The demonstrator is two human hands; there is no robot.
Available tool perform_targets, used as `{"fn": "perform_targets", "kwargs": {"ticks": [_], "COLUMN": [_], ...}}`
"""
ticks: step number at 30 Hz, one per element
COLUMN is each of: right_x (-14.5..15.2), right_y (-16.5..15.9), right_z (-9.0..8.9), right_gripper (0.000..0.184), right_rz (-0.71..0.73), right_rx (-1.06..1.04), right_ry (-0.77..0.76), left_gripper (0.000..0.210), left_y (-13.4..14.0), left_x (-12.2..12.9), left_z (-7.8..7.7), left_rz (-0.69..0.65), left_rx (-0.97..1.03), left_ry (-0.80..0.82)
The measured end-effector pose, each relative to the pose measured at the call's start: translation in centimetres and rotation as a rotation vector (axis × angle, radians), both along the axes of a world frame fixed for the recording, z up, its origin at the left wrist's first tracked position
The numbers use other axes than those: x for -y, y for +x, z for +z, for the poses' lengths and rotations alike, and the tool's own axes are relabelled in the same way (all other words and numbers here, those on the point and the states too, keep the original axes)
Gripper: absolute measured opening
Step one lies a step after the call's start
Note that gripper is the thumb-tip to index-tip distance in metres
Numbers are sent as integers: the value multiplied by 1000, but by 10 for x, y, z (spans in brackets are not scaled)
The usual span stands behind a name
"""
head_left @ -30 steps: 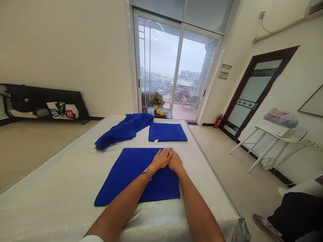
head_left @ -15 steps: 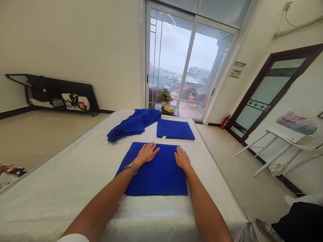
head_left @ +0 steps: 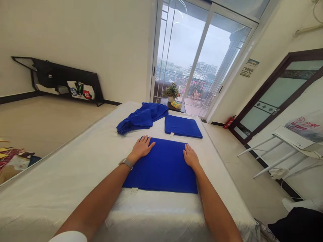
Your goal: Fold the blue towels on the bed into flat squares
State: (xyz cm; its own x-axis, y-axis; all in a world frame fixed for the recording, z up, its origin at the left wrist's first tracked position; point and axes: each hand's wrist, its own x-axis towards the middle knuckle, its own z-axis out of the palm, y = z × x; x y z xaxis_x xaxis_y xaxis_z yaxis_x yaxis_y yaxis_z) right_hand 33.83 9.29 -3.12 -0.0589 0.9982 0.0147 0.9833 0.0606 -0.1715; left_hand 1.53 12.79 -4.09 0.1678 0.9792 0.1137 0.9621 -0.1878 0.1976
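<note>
A folded blue cloth (head_left: 164,166) lies flat in front of me, with a small white tag at its near left edge. My left hand (head_left: 142,147) rests open at its far left corner, fingers stretched forward. On its far right edge lies my right hand (head_left: 191,156), also open, palm down. Just beyond, a second folded blue cloth (head_left: 183,126) with a white tag sits to the right. Left of that one is a rumpled blue cloth (head_left: 142,117) in a loose heap. All three lie on a plastic-covered mattress (head_left: 88,171).
Past the mattress, a low dark table holds a potted plant (head_left: 172,91) and a yellow packet (head_left: 176,105). A white table (head_left: 292,136) with a plastic bag stands at the right. Dark clothing and part of a shoe show at the bottom right.
My left hand has slid left, from on top of the near folded cloth to its far left corner. The cloth's white tag now shows. The view has shifted slightly.
</note>
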Motion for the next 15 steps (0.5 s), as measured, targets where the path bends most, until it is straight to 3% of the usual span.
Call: {"fn": "perform_targets", "kwargs": {"ticks": [10, 15], "right_x": [15, 34], "right_y": [-11, -21], "right_z": [17, 12], "right_gripper": [59, 63], "right_rz": [-4, -29], "right_rx": [112, 38], "right_ry": [72, 27], "left_gripper": [80, 80], "left_y": [1, 0], "left_x": [3, 0], "left_z": [2, -1], "left_rz": [-1, -1], "left_rx": [8, 6], "left_ry": [30, 18]}}
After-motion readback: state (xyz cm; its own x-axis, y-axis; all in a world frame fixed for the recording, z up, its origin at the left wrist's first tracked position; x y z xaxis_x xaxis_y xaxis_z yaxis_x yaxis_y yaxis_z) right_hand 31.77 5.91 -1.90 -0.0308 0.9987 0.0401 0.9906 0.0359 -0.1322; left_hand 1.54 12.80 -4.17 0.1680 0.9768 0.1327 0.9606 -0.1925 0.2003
